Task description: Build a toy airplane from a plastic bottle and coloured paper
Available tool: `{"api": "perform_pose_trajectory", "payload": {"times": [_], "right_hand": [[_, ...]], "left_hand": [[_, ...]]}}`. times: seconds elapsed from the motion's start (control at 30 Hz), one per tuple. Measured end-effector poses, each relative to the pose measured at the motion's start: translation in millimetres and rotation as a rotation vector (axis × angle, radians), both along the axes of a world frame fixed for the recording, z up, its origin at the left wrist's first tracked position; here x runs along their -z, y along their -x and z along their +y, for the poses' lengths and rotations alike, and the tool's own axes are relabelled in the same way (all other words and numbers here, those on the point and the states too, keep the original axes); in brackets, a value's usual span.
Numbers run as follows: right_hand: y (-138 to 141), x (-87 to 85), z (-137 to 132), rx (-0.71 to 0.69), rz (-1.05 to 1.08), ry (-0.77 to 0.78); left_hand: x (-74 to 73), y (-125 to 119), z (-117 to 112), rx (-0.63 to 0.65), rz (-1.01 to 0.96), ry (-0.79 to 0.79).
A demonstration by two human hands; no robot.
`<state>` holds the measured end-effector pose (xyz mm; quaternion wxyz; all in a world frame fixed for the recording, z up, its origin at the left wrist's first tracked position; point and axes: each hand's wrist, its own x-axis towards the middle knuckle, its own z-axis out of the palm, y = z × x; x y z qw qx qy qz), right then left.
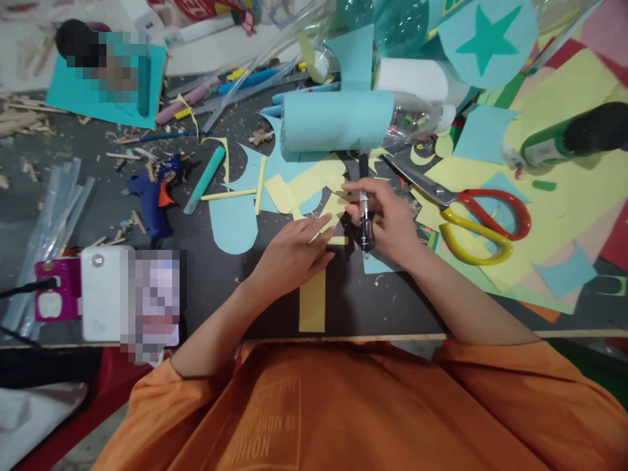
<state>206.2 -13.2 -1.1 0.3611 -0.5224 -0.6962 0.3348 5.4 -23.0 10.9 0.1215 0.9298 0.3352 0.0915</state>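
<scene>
1. Lying on the desk, the blue glue gun aimed its nozzle towards a teal stick; whether it was hot could not be told, but heat there might have scorched or stuck any scrap that brushed it.
2. Loosely spread, the left hand rested its fingertips at the yellow paper, with no firm grip showing; light pressure could have let the pieces slide among similar offcuts.
3. Under that hand, a yellow strip reached almost to the near edge, where a dragging forearm might have swept it off.
4. Beyond both hands, the blue-wrapped bottle lay on its side; being round, it could have rolled if nudged.
5. Partly curled, the right hand held a pen beside the yellow paper; slack fingers risked a drop or stray mark.
6. Just beside that hand, the scissors lay with blades towards the bottle; a careless sideways move risked a scratch.
</scene>
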Motion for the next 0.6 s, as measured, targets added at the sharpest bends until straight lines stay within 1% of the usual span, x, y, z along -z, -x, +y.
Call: {"api": "perform_pose_trajectory", "payload": {"times": [0.17, 0.23, 0.3, 0.37, 0.43, 0.5, 0.6], "right_hand": [[-1, 4.0, -2, 0.148, 0.134, -0.104], [-2, 6.0, -3, 0.165, 0.164, -0.085], [-2, 6.0, -4, 0.092, 0.149, -0.021], [-1, 3.5, -5, -0.023, 0.074, 0.048], [1, -0.3, -6, -0.098, -0.016, 0.089], [2, -3.2, -6, -0.118, -0.053, 0.099], [3, -3.8, -4, -0.148, -0.025, 0.105]], "left_hand": [[3.2, -6, -7, -0.037, 0.096, 0.029], [4.8, -9, -10, -0.061, 0.107, 0.018], [6.5, -11, -15, -0.083, 0.097, -0.011], [8.2, -12, -18, -0.099, 0.084, -0.049], [9.5, -14, -21, -0.113, 0.074, -0.092], [10.3, -14, -22, -0.12, 0.06, -0.121], [10.0, -13, -21, -0.109, 0.011, -0.112]]}}
